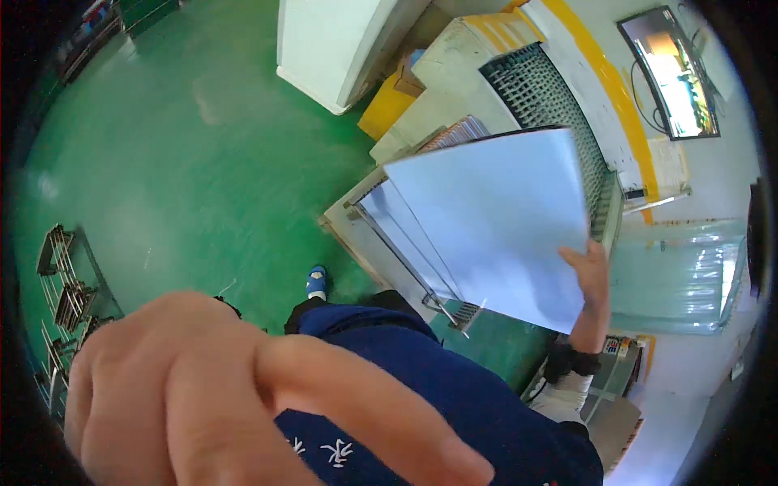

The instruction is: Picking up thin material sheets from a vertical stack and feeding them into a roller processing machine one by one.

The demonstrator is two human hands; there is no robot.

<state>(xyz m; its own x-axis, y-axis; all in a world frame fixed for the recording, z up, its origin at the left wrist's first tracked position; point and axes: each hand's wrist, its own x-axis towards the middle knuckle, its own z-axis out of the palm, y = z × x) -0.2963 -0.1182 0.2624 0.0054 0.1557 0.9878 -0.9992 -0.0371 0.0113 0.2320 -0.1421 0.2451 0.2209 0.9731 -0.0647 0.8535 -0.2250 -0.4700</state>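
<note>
1. The large pale sheet (494,219) sat tilted above a bench (344,236), overlapping another pale sheet (399,223) below it.
2. The right hand (594,279) gripped it at the right edge, pinching it with the thumb laid over its face; the fingers behind were mostly hidden.
3. The left hand (198,389) loomed close to the camera, well apart from the sheet, its fingers bent; whether they pinched anything, I could not tell.
4. The sheet looked thin, flat and fairly stiff, probably light but awkward for its breadth.
5. Its smooth, faintly shiny face seemed likely to slip and mark easily, and its corners to bend if knocked.
6. Opposite edges, near their middles, seemed the best holds, with thumbs above and fingers underneath.
</note>
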